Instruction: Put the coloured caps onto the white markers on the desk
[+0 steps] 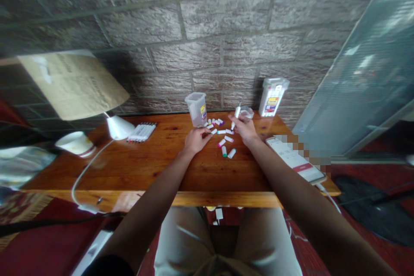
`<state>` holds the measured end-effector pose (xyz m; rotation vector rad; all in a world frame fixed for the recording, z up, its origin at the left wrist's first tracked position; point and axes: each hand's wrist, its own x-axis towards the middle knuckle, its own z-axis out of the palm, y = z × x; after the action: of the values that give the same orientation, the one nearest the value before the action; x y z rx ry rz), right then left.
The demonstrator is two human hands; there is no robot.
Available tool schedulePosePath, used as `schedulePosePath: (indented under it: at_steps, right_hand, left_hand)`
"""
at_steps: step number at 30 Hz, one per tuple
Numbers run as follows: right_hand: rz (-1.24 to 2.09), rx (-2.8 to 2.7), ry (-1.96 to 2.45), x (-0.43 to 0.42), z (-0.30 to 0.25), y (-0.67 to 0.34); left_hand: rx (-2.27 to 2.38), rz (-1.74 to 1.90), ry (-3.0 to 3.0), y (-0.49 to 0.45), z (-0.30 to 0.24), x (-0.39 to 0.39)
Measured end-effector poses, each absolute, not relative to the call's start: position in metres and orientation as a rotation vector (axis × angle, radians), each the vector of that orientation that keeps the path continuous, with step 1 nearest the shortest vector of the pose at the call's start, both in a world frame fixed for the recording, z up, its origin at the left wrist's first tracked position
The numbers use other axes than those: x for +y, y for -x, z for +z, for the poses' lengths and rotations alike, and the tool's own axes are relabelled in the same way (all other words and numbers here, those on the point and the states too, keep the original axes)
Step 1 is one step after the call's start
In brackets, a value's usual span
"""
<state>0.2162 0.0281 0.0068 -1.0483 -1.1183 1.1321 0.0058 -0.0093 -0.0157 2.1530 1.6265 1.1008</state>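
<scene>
My right hand (246, 130) is closed around a white marker (237, 111), held upright with a thin tip showing at its top. My left hand (195, 139) rests low over the table, thumb and fingers pinched at a small white marker cap (214, 131). Between and in front of the hands lie several loose caps with coloured ends, among them a green one (224, 152), a teal one (232, 153) and a pink one (221, 142). Behind my left hand stands an open clear plastic box (196, 110) with a yellow label.
A row of white markers (142, 132) lies at the left, by a lamp (119, 127) and a paper cup (76, 144). A clear lid (246, 112) lies behind my right hand. A filled marker box (272, 98) stands back right; a phone (296, 159) lies near my right forearm.
</scene>
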Motion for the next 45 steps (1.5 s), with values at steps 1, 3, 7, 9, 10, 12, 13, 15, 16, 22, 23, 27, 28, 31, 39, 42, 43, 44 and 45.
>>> schedulePosePath:
  at_steps: [1,3,7,9,10,12,13,15,16,22,23,27,28,31,39,42,43,44,45]
  right_hand:
    - [1.126,-1.129,1.04,0.028,0.006,-0.216]
    - [1.101,-1.168,1.03,0.029,0.005,-0.216]
    - [1.023,-1.252,1.049,0.031,0.002,-0.215]
    - [0.998,-1.268,1.05,0.032,0.0,-0.215]
    - [0.989,-1.27,1.049,0.032,-0.001,-0.215]
    - [0.977,-1.276,1.051,0.033,-0.001,-0.215]
    - [0.975,-1.28,1.056,0.032,-0.001,-0.216]
    - [0.97,-1.29,1.07,0.032,-0.001,-0.216]
    - [0.963,-1.297,1.075,0.031,0.0,-0.216]
    - [0.903,-1.338,1.067,0.031,-0.001,-0.216]
    - [0.899,-1.342,1.062,0.032,-0.001,-0.216]
    - [0.881,-1.355,1.064,0.032,-0.001,-0.217]
    - [0.883,-1.353,1.071,0.031,0.0,-0.217]
    - [0.876,-1.351,1.091,0.029,0.003,-0.218]
    - [0.875,-1.311,1.059,0.02,0.012,-0.215]
    - [0.957,-1.313,0.963,0.016,0.016,-0.213]
    - [0.973,-1.332,0.931,0.014,0.017,-0.212]
    - [0.983,-1.358,0.906,0.013,0.018,-0.212]
    - [0.989,-1.387,0.889,0.012,0.018,-0.211]
  left_hand:
    - [1.638,1.077,-2.143,-0.006,-0.015,-0.01]
    - [1.68,1.042,-2.115,-0.006,-0.014,-0.01]
    - [1.66,1.057,-2.112,-0.006,-0.012,-0.011]
    - [1.532,1.117,-2.13,-0.005,-0.012,-0.012]
    - [1.464,1.136,-2.136,-0.005,-0.012,-0.012]
    - [1.372,1.134,-2.132,-0.005,-0.012,-0.013]
    - [1.352,1.12,-2.124,-0.005,-0.012,-0.013]
    - [1.338,1.094,-2.113,-0.005,-0.012,-0.012]
    - [1.329,1.089,-2.107,-0.005,-0.013,-0.012]
    - [1.32,1.104,-2.129,-0.004,-0.014,-0.011]
    - [1.336,1.08,-2.166,-0.004,-0.014,-0.011]
    - [1.436,0.945,-2.274,-0.004,-0.01,-0.012]
    - [1.445,0.929,-2.282,-0.004,-0.01,-0.012]
    - [1.425,0.945,-2.272,-0.004,-0.009,-0.013]
    - [1.281,1.236,-2.065,-0.006,-0.013,-0.01]
    - [1.234,1.281,-1.998,-0.008,-0.012,-0.009]
    - [1.219,1.269,-1.994,-0.008,-0.011,-0.01]
    - [1.205,1.252,-1.998,-0.008,-0.01,-0.01]
    - [1.192,1.233,-2.005,-0.009,-0.009,-0.011]
